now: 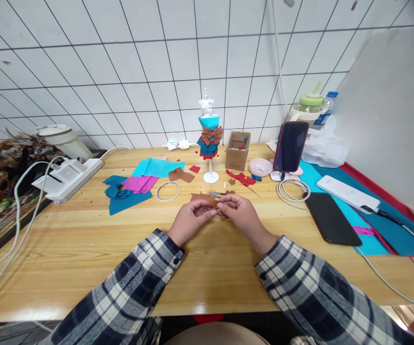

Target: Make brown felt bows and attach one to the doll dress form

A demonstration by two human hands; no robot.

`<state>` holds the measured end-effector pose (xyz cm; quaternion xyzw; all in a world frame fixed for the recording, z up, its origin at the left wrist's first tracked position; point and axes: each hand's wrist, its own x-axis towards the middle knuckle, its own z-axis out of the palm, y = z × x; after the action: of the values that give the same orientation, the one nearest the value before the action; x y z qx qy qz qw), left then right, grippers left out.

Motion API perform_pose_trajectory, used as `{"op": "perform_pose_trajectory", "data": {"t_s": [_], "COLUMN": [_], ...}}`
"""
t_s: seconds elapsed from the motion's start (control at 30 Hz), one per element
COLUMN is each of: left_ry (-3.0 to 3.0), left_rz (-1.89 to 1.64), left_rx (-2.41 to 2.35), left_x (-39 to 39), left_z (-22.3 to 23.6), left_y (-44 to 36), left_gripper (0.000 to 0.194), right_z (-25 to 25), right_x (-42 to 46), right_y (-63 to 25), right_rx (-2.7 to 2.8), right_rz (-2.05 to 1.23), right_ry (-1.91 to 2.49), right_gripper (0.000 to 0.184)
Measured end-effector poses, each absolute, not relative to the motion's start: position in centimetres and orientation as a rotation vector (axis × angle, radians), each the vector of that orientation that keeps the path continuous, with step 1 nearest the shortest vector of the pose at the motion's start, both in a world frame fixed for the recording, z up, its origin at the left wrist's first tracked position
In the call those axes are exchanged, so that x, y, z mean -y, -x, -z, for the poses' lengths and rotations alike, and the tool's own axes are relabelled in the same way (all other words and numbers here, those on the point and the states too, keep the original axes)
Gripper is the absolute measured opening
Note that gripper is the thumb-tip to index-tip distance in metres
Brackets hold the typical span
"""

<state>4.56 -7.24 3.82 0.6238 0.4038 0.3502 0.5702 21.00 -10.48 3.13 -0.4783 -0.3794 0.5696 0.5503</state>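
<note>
My left hand (191, 220) and my right hand (243, 216) meet above the table, fingertips pinched together on a small brown fabric piece (214, 203). Most of that piece is hidden by the fingers. Just beyond them lie a flat brown scrap (200, 196) and a pair of thread snips (217, 194). Farther back stands a small white dress form (211, 177), wearing a turquoise top, a brown bow (212, 135) and a teal skirt with red trim.
Left lie turquoise (158, 167), magenta and teal cloth, plus a white ring (167, 191). Behind right are a cardboard box (238, 158), a pink bowl (260, 167), red scraps (240, 178) and an upright phone (290, 146). A black phone (332, 219) and cables lie right; a power strip (72, 178) sits left.
</note>
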Motion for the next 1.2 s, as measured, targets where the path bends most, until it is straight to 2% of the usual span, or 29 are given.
{"op": "perform_pose_trajectory", "data": {"t_s": [0.27, 0.37, 0.5, 0.6, 0.9, 1.13, 1.2], "left_ry": [-1.451, -1.442, -1.922, -2.348, -2.554, -2.517, -2.538], "left_rz": [-0.857, -0.816, -0.883, -0.963, -0.984, -0.901, -0.859], "left_rx": [-0.97, -0.961, -1.097, -1.046, -0.972, -1.003, -0.987], "left_x": [7.4, 7.5, 7.6, 7.4, 6.6, 6.7, 6.7], "left_z": [-4.2, -4.2, -4.2, -4.4, -4.5, -4.7, -4.8], "left_y": [-4.5, -4.5, -4.4, -4.0, -3.5, -3.3, -3.2], "left_gripper": [0.027, 0.026, 0.012, 0.006, 0.011, 0.013, 0.027], "right_z": [-3.2, -3.7, -3.9, -3.6, -3.2, -3.1, -3.2], "right_x": [10.6, 10.8, 11.2, 11.3, 10.7, 10.7, 10.7], "right_y": [-21.0, -21.3, -21.4, -21.2, -21.8, -22.3, -22.5], "right_rx": [0.942, 0.965, 1.103, 1.218, 1.41, 1.531, 1.594], "right_rz": [-1.279, -1.344, -1.469, -1.453, -1.057, -0.774, -0.655], "right_ry": [1.187, 1.19, 1.21, 1.231, 1.364, 1.346, 1.357], "right_gripper": [0.029, 0.034, 0.054, 0.061, 0.022, 0.012, 0.011]}}
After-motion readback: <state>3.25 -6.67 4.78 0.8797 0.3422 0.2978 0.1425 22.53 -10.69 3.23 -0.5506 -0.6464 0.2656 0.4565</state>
